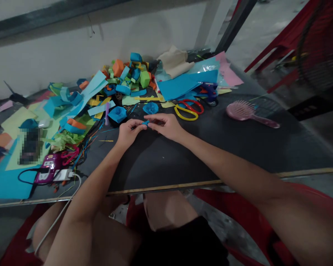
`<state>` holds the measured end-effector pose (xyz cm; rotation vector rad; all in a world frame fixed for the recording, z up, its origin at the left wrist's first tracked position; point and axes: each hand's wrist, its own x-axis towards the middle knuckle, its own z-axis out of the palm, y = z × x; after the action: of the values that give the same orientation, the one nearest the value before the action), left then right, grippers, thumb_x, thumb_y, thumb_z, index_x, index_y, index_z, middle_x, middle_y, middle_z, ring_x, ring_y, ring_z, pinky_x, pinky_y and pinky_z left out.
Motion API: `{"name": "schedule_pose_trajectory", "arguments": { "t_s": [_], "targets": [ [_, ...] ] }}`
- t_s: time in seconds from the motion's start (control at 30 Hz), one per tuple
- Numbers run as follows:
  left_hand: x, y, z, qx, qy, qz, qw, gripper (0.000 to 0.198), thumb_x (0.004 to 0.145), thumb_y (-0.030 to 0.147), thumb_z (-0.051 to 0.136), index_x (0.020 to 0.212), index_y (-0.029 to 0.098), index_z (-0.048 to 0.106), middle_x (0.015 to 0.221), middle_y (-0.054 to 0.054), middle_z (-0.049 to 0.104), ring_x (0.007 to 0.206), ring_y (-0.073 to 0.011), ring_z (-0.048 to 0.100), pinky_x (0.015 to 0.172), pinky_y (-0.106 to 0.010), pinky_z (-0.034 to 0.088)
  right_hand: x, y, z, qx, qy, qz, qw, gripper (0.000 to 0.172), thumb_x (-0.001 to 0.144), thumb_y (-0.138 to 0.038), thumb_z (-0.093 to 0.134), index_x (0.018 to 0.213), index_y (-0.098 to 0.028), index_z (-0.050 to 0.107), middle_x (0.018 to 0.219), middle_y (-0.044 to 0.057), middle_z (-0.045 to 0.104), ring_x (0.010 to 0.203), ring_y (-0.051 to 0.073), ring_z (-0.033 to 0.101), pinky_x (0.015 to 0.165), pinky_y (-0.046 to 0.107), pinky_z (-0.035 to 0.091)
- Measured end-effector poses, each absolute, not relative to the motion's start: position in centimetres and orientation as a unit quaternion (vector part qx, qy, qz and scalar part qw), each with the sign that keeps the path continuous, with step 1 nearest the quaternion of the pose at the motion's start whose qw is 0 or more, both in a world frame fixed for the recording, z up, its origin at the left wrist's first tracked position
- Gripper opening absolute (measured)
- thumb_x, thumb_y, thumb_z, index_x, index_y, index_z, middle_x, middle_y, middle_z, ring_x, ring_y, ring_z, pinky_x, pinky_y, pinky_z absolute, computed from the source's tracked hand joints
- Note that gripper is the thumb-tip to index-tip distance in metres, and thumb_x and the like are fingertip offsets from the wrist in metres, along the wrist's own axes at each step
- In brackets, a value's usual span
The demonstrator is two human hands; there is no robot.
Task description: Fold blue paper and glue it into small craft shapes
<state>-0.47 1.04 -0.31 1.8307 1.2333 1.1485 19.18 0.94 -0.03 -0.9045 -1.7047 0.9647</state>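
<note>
Between the fingertips of both hands is a small piece of blue paper [145, 123], just above the dark tabletop. My left hand [130, 130] pinches its left end with thumb and forefinger. From the other side, my right hand [166, 125] grips it the same way. Its exact shape is mostly hidden by the fingers. Right behind the hands lies a crumpled, cup-like blue paper piece [150, 108]. A larger blue folded paper piece [117, 114] sits behind my left hand, beside a purple stick [107, 113].
Scissors with red and yellow handles [186, 112] lie behind my right hand; a pink hairbrush [249, 113] is farther right. Colored paper pieces [123, 75] heap at the back. At left are paper sheets [11, 183], a purple power strip [47, 168] and a white cable [77, 188].
</note>
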Motion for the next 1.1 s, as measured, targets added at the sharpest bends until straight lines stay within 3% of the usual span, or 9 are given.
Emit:
{"name": "schedule_pose_trajectory", "arguments": {
  "t_s": [0.1, 0.2, 0.37, 0.77, 0.97, 1.1],
  "targets": [
    [-0.5, 1.1, -0.3, 0.698, 0.48, 0.43, 0.312, 0.012, 0.075, 0.031, 0.078, 0.078, 0.019, 0.077, 0.074, -0.001, 0.071, 0.067, -0.0118, 0.062, 0.064, -0.023, 0.046, 19.3, 0.8, 0.3, -0.378, -0.715, 0.361, 0.465, 0.022, 0.081, -0.036, 0.069, 0.089, -0.018, 0.079, 0.085, 0.006, 0.076, 0.065, 0.013, 0.063, 0.062, 0.027, 0.05],
    [-0.5, 1.0, -0.2, 0.703, 0.489, 0.427, 0.29, 0.007, 0.076, 0.028, 0.077, 0.079, 0.021, 0.077, 0.075, -0.001, 0.072, 0.069, -0.0124, 0.062, 0.065, -0.024, 0.046, 19.0, 0.8, 0.2, -0.398, -0.712, 0.341, 0.468, 0.021, 0.079, -0.037, 0.069, 0.082, -0.019, 0.078, 0.078, 0.005, 0.075, 0.062, 0.013, 0.062, 0.061, 0.028, 0.049],
    [-0.6, 0.8, 0.0, 0.699, 0.51, 0.433, 0.252, 0.009, 0.079, 0.024, 0.075, 0.086, 0.023, 0.079, 0.081, -0.001, 0.074, 0.073, -0.0132, 0.064, 0.067, -0.025, 0.049, 17.9, 1.3, -1.0, -0.42, -0.682, 0.376, 0.467, 0.026, 0.078, -0.04, 0.066, 0.081, -0.015, 0.072, 0.066, 0.004, 0.069, 0.055, 0.013, 0.059, 0.055, 0.027, 0.046],
    [-0.4, 0.9, 0.0, 0.695, 0.511, 0.45, 0.231, 0.005, 0.077, 0.027, 0.077, 0.081, 0.024, 0.078, 0.076, 0.001, 0.069, 0.068, -0.0113, 0.059, 0.063, -0.023, 0.047, 18.2, 1.8, -1.2, -0.404, -0.646, 0.443, 0.472, 0.031, 0.076, -0.046, 0.071, 0.087, -0.017, 0.076, 0.072, 0.004, 0.072, 0.053, 0.011, 0.059, 0.054, 0.027, 0.049],
    [-0.4, 1.1, 0.1, 0.713, 0.489, 0.456, 0.213, 0.007, 0.077, 0.023, 0.076, 0.082, 0.028, 0.079, 0.075, 0.001, 0.07, 0.077, -0.0137, 0.062, 0.072, -0.025, 0.05, 18.0, 0.9, -0.4, -0.419, -0.685, 0.309, 0.51, 0.022, 0.081, -0.039, 0.068, 0.086, -0.019, 0.076, 0.082, 0.005, 0.075, 0.061, 0.012, 0.059, 0.061, 0.028, 0.049],
    [-0.3, 1.1, 0.0, 0.702, 0.491, 0.459, 0.234, 0.006, 0.076, 0.025, 0.077, 0.082, 0.025, 0.079, 0.075, 0.0, 0.07, 0.068, -0.0119, 0.06, 0.064, -0.024, 0.048, 18.3, 1.0, 0.0, -0.387, -0.695, 0.348, 0.495, 0.022, 0.082, -0.039, 0.066, 0.081, -0.018, 0.073, 0.08, 0.005, 0.072, 0.061, 0.012, 0.059, 0.058, 0.027, 0.047]
  ]
}}
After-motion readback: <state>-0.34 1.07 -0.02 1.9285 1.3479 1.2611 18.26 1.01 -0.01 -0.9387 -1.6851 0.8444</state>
